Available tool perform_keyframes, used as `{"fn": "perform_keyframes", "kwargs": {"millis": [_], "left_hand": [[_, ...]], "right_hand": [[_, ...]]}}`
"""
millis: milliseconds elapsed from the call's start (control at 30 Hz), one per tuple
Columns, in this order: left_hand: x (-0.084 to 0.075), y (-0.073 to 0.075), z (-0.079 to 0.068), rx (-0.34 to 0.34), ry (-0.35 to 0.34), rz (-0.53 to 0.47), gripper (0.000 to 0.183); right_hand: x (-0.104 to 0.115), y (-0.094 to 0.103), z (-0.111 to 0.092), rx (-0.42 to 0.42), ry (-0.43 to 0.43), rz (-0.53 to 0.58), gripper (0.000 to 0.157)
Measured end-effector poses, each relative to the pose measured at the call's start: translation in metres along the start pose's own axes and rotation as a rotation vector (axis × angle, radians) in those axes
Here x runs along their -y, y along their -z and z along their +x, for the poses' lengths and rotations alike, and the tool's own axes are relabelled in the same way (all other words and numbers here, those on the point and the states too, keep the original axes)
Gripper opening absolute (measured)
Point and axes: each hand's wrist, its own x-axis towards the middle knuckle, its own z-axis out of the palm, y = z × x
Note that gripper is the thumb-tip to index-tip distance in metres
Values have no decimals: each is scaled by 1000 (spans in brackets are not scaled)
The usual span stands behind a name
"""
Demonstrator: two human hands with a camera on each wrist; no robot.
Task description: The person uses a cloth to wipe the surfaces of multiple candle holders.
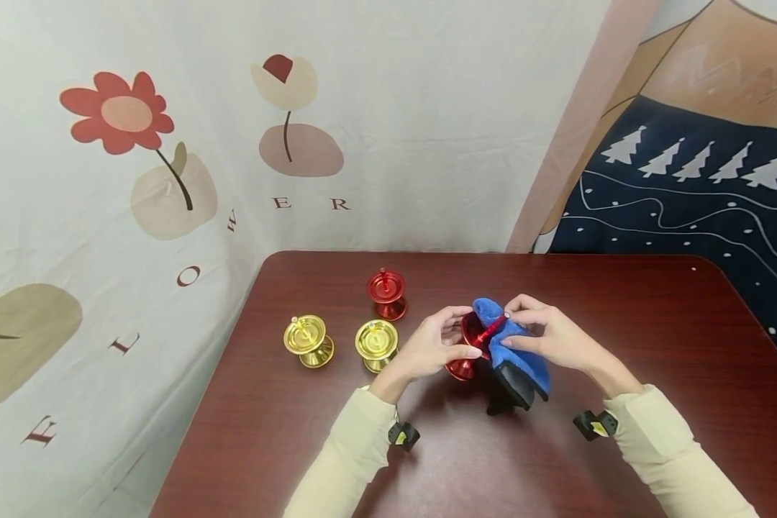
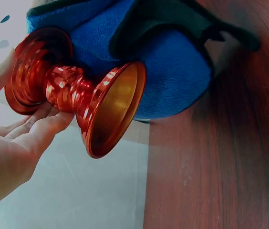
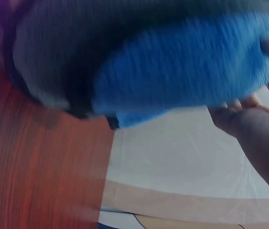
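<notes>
My left hand (image 1: 432,344) holds a shiny red candle holder (image 2: 67,88) by its dish rim, tilted with the center spike toward the right. In the left wrist view its hollow, gold-toned base faces the camera. My right hand (image 1: 553,337) pinches a blue cloth (image 1: 518,342) with dark grey parts, and the cloth lies against the dish and spike. The cloth's lower end hangs down over the table. In the right wrist view the cloth (image 3: 182,67) fills the upper part, with the thumb and fingers at its right edge.
A second red candle holder (image 1: 386,289) stands toward the back of the brown table (image 1: 621,302). Two gold candle holders stand left of my hands, one farther left (image 1: 309,341) and one (image 1: 376,341) partly behind my left hand. A printed curtain (image 1: 427,144) hangs behind the table.
</notes>
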Motion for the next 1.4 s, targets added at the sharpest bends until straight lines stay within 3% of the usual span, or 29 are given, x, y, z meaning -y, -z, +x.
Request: {"fn": "perform_keyframes", "kwargs": {"millis": [167, 300, 500, 667, 800, 1000, 1233, 1400], "left_hand": [[1, 3, 0, -11, -8, -5, 57], [1, 4, 0, -15, -5, 0, 57], [0, 4, -1, 16, -18, -28, 60], [-2, 4, -1, 37, -27, -28, 60], [-2, 5, -1, 39, -37, -22, 58], [-1, 5, 0, 25, -66, -41, 56], [-1, 6, -1, 8, -36, -10, 56], [-3, 6, -3, -29, -22, -2, 56]], "right_hand": [[3, 1, -4, 69, 33, -1, 20], [3, -1, -4, 68, 57, -5, 22], [2, -4, -1, -20, 38, -32, 16], [3, -3, 3, -71, 21, -15, 21], [4, -2, 6, -112, -5, -4, 28], [2, -4, 8, -160, 11, -9, 21], [0, -1, 4, -53, 6, -16, 15], [2, 1, -1, 46, -15, 35, 31]]}}
